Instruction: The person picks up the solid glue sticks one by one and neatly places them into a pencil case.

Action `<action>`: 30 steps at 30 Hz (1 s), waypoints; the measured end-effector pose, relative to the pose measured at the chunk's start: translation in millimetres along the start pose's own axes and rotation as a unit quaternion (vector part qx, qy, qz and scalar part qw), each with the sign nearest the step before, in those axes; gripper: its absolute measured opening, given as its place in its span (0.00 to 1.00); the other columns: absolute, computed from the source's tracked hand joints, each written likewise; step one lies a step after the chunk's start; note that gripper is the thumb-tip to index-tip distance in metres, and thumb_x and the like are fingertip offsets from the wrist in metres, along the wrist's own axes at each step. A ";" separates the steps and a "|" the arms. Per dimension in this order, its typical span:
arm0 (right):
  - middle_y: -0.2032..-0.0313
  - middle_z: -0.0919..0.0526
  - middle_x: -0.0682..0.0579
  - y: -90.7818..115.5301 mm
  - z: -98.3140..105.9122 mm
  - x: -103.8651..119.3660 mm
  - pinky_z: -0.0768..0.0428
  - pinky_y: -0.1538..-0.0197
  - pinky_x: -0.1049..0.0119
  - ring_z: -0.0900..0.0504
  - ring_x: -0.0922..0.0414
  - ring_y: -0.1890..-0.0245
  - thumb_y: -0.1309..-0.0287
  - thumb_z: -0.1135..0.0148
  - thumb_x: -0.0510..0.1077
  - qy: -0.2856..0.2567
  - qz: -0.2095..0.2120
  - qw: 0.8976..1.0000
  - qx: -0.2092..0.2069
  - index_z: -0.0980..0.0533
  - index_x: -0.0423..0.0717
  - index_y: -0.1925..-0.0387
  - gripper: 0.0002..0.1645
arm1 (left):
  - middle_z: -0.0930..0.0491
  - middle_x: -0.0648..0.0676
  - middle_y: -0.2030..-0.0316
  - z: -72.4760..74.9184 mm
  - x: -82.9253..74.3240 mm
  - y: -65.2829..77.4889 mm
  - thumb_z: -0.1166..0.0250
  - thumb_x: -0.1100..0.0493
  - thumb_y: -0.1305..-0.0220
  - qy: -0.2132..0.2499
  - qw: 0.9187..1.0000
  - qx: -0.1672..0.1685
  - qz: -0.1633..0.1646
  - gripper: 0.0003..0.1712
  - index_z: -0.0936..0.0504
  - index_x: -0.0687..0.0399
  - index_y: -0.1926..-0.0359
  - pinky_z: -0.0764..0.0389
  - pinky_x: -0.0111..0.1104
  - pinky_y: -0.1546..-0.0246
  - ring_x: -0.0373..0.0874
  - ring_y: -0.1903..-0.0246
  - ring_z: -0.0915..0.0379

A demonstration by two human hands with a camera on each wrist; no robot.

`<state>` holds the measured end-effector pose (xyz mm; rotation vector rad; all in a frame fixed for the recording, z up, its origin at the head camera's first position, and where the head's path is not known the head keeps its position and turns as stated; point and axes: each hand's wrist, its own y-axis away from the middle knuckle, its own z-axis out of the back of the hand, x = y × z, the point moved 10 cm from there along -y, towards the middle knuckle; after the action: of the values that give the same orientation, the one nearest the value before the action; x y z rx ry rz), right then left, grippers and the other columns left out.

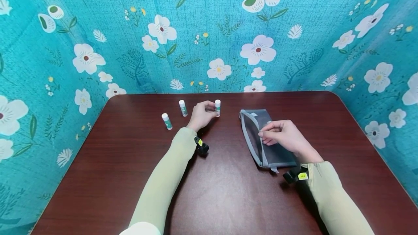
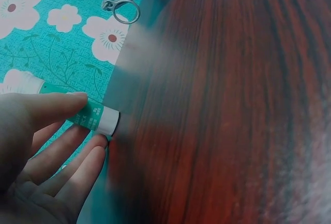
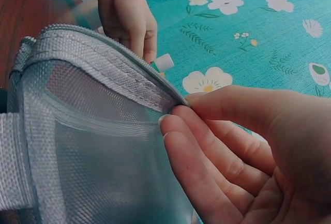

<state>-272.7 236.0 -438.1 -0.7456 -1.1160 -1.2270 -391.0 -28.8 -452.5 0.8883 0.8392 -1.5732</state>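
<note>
Near the table's far edge, my left hand point(image 1: 203, 114) pinches a glue stick point(image 1: 217, 107) between thumb and fingers. The glue stick is white with a green label and stands upright; its base point(image 2: 108, 121) is at or near the table top. To the right lies a grey mesh zipper pouch point(image 1: 277, 155) with its mouth gaping on the left side. My right hand point(image 1: 283, 136) pinches the zipper edge point(image 3: 165, 92) of that mouth between thumb and forefinger, the other fingers loosely bent. Two more glue sticks, one point(image 1: 184, 108) farther back and one point(image 1: 167, 121) nearer, stand left of my left hand.
The dark reddish-brown table point(image 1: 225, 195) has rounded far corners. Behind it and at the sides hangs a turquoise flowered cloth point(image 1: 202, 21). A zipper pull ring point(image 2: 125, 12) of the pouch shows at the top of the left wrist view.
</note>
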 end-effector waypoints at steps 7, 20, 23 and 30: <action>0.68 0.13 0.39 0.4 -0.2 -0.5 0.12 0.62 0.56 0.12 0.45 0.70 0.39 0.26 0.41 -0.004 0.000 1.000 0.002 0.16 0.32 0.56 0.16 | 0.13 0.54 0.59 1.8 -1.4 0.8 0.24 0.62 0.39 -0.001 1.000 -0.010 0.003 0.14 0.15 0.58 0.52 0.18 0.35 0.53 0.45 0.59 0.15; 0.68 0.13 0.39 1.5 0.3 2.5 0.12 0.62 0.56 0.12 0.45 0.70 0.40 0.26 0.41 -0.005 0.001 1.000 0.001 0.16 0.32 0.57 0.15 | 0.13 0.53 0.59 3.7 -6.4 1.7 0.24 0.60 0.39 0.002 1.000 -0.019 -0.005 0.15 0.14 0.57 0.52 0.18 0.36 0.52 0.44 0.59 0.15; 0.68 0.13 0.40 1.5 1.0 3.1 0.13 0.62 0.57 0.12 0.46 0.70 0.40 0.26 0.41 -0.002 0.003 1.000 -0.002 0.16 0.32 0.57 0.16 | 0.13 0.53 0.58 2.7 -7.0 3.5 0.24 0.60 0.38 0.002 1.000 -0.018 -0.007 0.15 0.14 0.57 0.51 0.18 0.35 0.53 0.43 0.59 0.16; 0.68 0.13 0.39 2.9 0.0 6.2 0.13 0.62 0.57 0.12 0.46 0.70 0.39 0.26 0.40 -0.006 0.005 1.000 0.000 0.16 0.30 0.56 0.17 | 0.14 0.52 0.59 0.1 -5.5 7.5 0.25 0.58 0.38 0.004 1.000 -0.017 -0.001 0.16 0.14 0.56 0.50 0.18 0.36 0.54 0.42 0.60 0.16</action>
<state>-270.1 234.5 -432.0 -0.7581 -1.1218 -1.2153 -382.9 -27.6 -448.1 0.8693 0.8702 -1.5545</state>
